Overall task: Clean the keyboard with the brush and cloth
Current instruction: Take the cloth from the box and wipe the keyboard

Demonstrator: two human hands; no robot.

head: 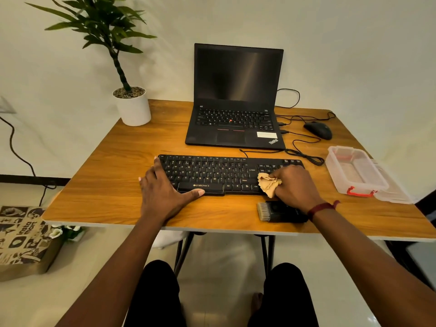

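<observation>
A black keyboard (pixel 212 173) lies across the middle of the wooden table (pixel 106 185). My left hand (pixel 162 192) rests flat on its left end, fingers spread, thumb along the front edge by the space bar. My right hand (pixel 295 182) is closed around a crumpled tan cloth (pixel 267 184) and presses it on the keyboard's right side, hiding the keys there. The brush (pixel 278 211), with pale bristles and a black body, lies on the table just in front of the keyboard, partly under my right wrist.
An open black laptop (pixel 236 102) stands behind the keyboard. A black mouse (pixel 318 129) with loose cables sits at the back right. A clear plastic box (pixel 354 171) and its lid lie at the right edge. A potted plant (pixel 132 105) stands back left.
</observation>
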